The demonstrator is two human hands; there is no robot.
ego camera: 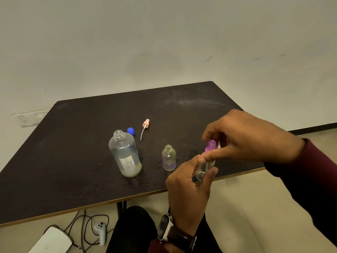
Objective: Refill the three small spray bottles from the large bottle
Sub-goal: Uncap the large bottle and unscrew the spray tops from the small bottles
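Note:
A large clear bottle stands uncapped on the dark table, its blue cap just behind it. To its right stands a small clear bottle with no top. A pink spray top with its tube lies on the table behind. My left hand grips the body of another small clear bottle above the table's front edge. My right hand pinches that bottle's purple spray top. A third small bottle is not in view.
The table's front edge runs diagonally below my hands. Under it on the floor lie black cables, a white controller and a white device. A plain wall stands behind the table.

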